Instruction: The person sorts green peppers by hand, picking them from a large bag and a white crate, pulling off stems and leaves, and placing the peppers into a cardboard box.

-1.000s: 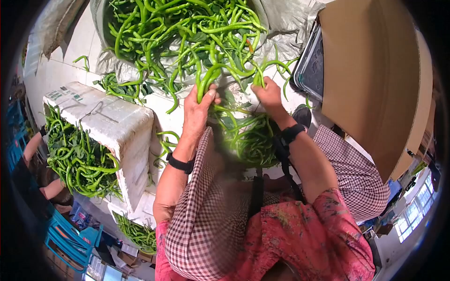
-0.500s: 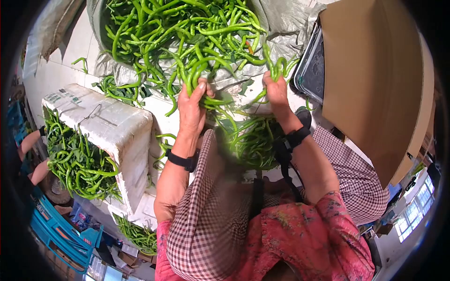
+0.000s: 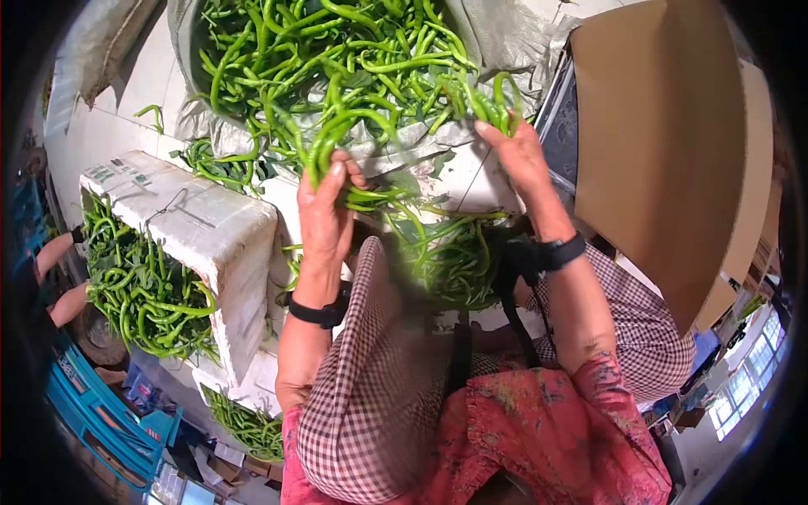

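My left hand (image 3: 324, 206) is closed round a bunch of long green peppers (image 3: 337, 126), whose tips fan out above and beside the fingers. Several green peppers (image 3: 488, 108) are gripped in my right hand (image 3: 520, 160), to the right and slightly higher. Beyond both hands a large open sack (image 3: 181, 50) holds a heap of green peppers (image 3: 311, 50). Below, between my forearms, lies another pile of peppers (image 3: 459, 261), partly dark and blurred.
A white foam box (image 3: 194, 210) full of peppers lies on its side at the left, another pepper pile (image 3: 248, 425) below it. Brown cardboard (image 3: 665, 151) stands right, beside a dark crate (image 3: 560, 135). Another person's forearms (image 3: 63, 278) show at the far left.
My left hand has shifted left and slightly down with its peppers. My right hand has moved right, its peppers now spread up and to the left.
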Motion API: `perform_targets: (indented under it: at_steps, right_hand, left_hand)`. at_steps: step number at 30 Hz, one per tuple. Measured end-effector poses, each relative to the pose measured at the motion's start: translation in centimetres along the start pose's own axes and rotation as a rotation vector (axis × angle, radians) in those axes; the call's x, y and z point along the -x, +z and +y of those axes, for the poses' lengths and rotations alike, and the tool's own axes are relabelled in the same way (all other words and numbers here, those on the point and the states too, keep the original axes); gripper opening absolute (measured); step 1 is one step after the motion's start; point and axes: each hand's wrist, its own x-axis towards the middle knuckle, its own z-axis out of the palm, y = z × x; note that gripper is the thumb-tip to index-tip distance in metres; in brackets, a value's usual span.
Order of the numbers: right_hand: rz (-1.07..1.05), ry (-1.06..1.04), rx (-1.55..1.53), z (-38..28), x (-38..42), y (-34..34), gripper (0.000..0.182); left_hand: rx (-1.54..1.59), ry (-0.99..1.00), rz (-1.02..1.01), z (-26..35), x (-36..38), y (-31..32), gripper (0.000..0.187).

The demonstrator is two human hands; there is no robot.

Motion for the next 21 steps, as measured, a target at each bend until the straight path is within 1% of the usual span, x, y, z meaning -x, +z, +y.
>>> perform_targets:
  at_steps: [1, 3, 4, 5, 7, 9, 11, 12, 15, 16, 17, 19, 20, 21]
  right_hand:
    - [-0.067, 0.116, -0.368, -1.2, 0.7, -0.5, 0.032]
    - [-0.450, 0.146, -0.961, -2.8, 1.6, -2.8, 0.033]
    - [-0.480, 0.191, -1.130, -3.5, 2.3, -3.0, 0.035]
    - [-0.488, 0.174, -1.130, -4.1, 2.8, -3.2, 0.035]
    - [-0.594, 0.141, -1.325, -5.3, 4.0, -3.6, 0.035]
    - [-0.603, 0.070, -1.289, -6.6, 5.2, -3.6, 0.037]
    - [-0.659, -0.064, -1.325, -7.7, 6.3, -3.7, 0.045]
    - [-0.660, -0.064, -1.327, -8.3, 7.0, -4.0, 0.052]
    - [-0.654, -0.078, -1.354, -9.9, 8.9, -4.7, 0.053]
    - [-0.728, -0.120, -1.374, -10.3, 9.4, -4.4, 0.055]
    - [-0.726, -0.134, -1.372, -10.8, 10.1, -4.5, 0.055]
    - [-0.783, -0.105, -1.482, -11.7, 11.7, -4.7, 0.057]
    - [-0.755, -0.119, -1.470, -12.0, 12.4, -4.8, 0.059]
    - [-0.756, -0.127, -1.470, -11.9, 13.0, -4.9, 0.059]
  left_hand:
    - [0.000, 0.029, -0.022, 1.0, 0.3, 0.0, 0.020]
    - [0.014, 0.061, -0.034, 4.3, 1.7, 0.8, 0.021]
    - [-0.011, 0.087, -0.058, 5.5, 2.2, 1.0, 0.021]
    - [-0.022, 0.104, -0.045, 6.6, 3.0, 1.4, 0.022]
    - [0.019, 0.146, -0.092, 9.1, 4.8, 1.8, 0.023]
    - [-0.008, 0.194, -0.090, 11.7, 7.3, 2.4, 0.024]
    - [0.078, 0.196, -0.103, 14.1, 9.7, 2.5, 0.022]
    - [0.075, 0.220, -0.126, 15.2, 10.8, 2.2, 0.023]
    - [0.111, 0.261, -0.209, 17.4, 13.7, 2.5, 0.027]
    - [0.151, 0.286, -0.234, 19.0, 15.5, 2.6, 0.027]
    - [0.178, 0.304, -0.210, 19.8, 16.7, 3.3, 0.028]
    - [0.217, 0.319, -0.248, 20.9, 19.2, 4.7, 0.030]
    - [0.214, 0.355, -0.200, 21.1, 20.5, 5.7, 0.030]
    - [0.213, 0.359, -0.206, 21.2, 21.8, 6.5, 0.030]
